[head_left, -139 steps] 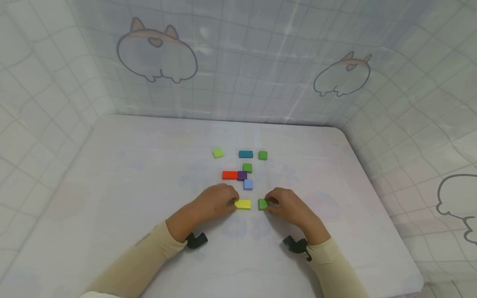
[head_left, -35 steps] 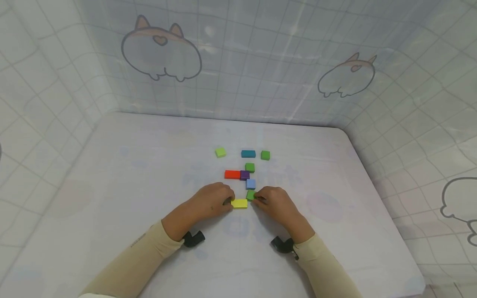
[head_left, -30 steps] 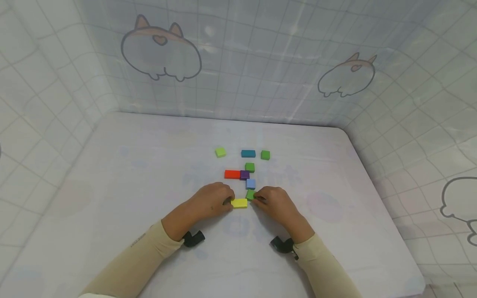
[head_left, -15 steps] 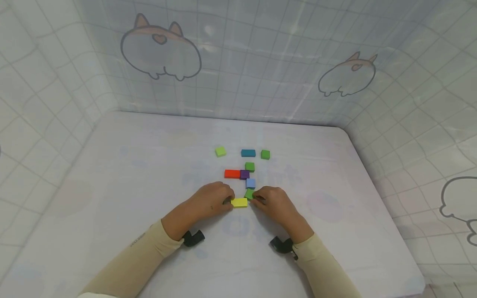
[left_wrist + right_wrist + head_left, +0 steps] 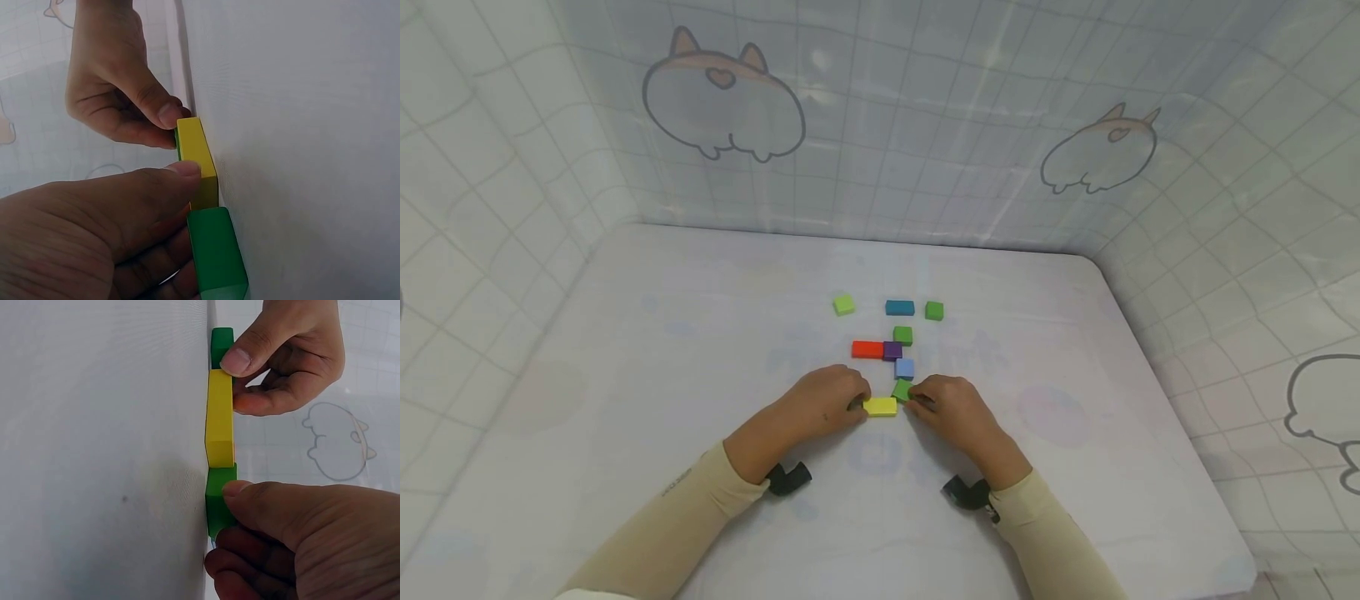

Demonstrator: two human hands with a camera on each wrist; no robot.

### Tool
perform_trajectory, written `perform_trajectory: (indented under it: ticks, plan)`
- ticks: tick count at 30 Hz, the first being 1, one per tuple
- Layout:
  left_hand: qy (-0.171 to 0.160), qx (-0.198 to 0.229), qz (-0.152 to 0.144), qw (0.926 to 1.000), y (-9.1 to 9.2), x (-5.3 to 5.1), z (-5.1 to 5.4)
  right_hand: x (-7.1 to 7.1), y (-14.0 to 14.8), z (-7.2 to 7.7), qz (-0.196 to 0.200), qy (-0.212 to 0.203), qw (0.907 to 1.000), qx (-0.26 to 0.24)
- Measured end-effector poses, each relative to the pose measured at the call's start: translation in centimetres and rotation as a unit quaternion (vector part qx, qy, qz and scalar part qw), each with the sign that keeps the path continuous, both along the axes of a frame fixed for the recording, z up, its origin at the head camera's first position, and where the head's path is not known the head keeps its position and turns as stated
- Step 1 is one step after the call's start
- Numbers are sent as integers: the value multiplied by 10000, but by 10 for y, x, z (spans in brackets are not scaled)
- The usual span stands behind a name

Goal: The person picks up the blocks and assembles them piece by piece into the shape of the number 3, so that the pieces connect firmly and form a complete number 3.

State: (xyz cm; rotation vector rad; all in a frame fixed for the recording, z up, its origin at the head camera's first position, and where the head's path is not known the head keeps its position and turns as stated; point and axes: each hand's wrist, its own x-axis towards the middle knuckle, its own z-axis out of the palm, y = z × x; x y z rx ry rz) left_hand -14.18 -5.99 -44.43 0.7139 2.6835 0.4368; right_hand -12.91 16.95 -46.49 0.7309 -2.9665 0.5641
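My left hand [image 5: 827, 404] pinches the yellow block [image 5: 880, 407], with its thumb on the block's near side [image 5: 203, 169]. A dark green block [image 5: 217, 250] stands at the yellow block's left end, beside my left fingers; the head view hides it. My right hand [image 5: 961, 418] pinches a small green block [image 5: 902, 389], slightly turned, at the yellow block's upper right corner. In the right wrist view this green block [image 5: 220, 503] appears end to end with the yellow one [image 5: 220, 419]. Just above it in the head view lies a light blue block [image 5: 905, 368].
Further up, a purple block [image 5: 892, 351] adjoins a red block [image 5: 867, 349], with a green block [image 5: 902, 336] above. Across the back lie a lime block [image 5: 844, 305], a teal block [image 5: 900, 307] and another green block [image 5: 934, 311]. Patterned sheeting [image 5: 880, 125] rises behind the table.
Since the earliest frame, my right hand has brought its green block left, from beside the yellow block to below the light blue one. In the last second, that green block has shifted slightly left.
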Motion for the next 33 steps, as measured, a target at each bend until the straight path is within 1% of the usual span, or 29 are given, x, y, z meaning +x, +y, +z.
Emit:
perform_trajectory:
  ticks: [12,19,27,33]
  plan:
    - [38,-70,11,10000,0,-1,1,-1,0,0,-42,-35,10000,-34]
    - [-6,-144,38,9999,-1,-1,1,-1,0,0,-67,-88,9999,-23]
    - [10,-133,24,9999,-1,-2,0,0,0,1,-30,-58,10000,-66]
    - [12,-108,26,9999,-1,-2,0,-1,0,1,-44,-124,9999,-70]
